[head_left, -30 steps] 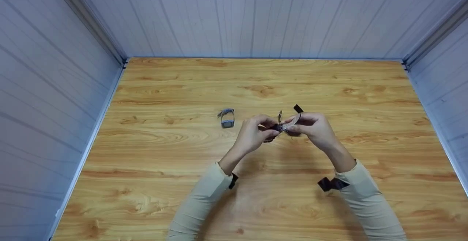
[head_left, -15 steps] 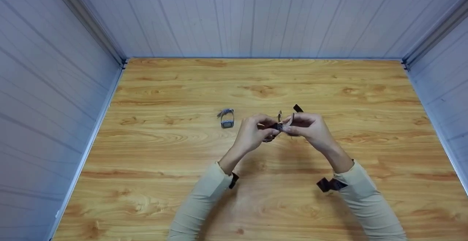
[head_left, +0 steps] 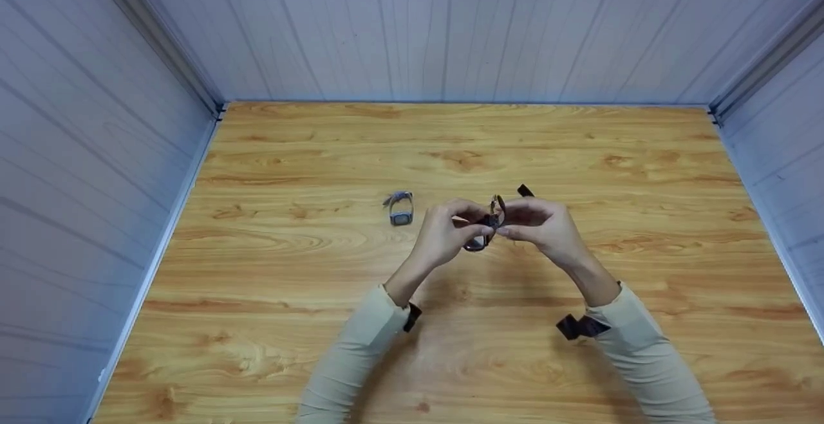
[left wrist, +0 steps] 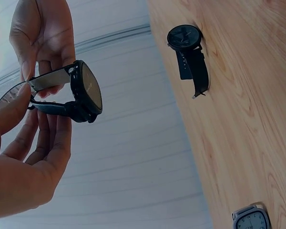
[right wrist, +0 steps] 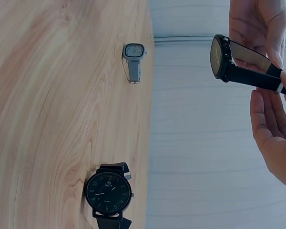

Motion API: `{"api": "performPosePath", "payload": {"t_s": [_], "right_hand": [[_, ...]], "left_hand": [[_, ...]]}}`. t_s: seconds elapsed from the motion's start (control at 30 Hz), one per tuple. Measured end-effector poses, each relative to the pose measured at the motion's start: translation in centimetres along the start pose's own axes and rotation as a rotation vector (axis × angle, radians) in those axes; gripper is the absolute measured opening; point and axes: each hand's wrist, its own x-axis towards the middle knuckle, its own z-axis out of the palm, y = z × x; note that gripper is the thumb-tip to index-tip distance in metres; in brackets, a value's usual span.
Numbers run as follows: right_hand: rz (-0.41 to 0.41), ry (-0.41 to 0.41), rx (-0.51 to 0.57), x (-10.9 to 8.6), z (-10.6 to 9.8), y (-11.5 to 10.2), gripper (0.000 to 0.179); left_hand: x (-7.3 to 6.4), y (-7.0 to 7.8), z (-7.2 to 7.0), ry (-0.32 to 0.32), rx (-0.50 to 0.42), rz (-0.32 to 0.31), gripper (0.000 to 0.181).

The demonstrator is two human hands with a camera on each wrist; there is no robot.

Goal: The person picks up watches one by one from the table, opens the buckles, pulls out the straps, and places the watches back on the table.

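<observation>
Held watch (head_left: 477, 242): up off the table (head_left: 257, 269); case hangs on the person's side of the grip, nearer left hand
Strap (right wrist: 255, 78): looped, long axis fingertips to case
Left hand (head_left: 443, 236): pinching strap
Right hand (head_left: 547, 228): pinching strap end
Grey watch (head_left: 401, 218): on table, left

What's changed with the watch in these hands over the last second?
In the head view, the loose strap end of the held watch has swung left, toward the left hand. That hand and the right hand still hold on. The grey watch hasn't visibly moved.
</observation>
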Motion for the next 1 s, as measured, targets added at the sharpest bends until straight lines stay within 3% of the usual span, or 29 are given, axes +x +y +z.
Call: {"api": "performPosePath", "payload": {"t_s": [0.53,0.77,1.0], "right_hand": [[0.003,-0.004,-0.073,0.11,0.08,0.14,0.03],[0.062,0.036,-0.108,0.13,0.1,-0.08,0.03],[0.044,0.053,-0.152,0.05,0.22,-0.36,0.027]], "left_hand": [[-0.16,0.25,-0.15,-0.008,-0.033,-0.023,0.019],[-0.08,0.34,-0.16,-0.01,-0.064,-0.021,0.019],[-0.11,0.51,-0.3,0.003,-0.038,-0.021,0.016]]}}
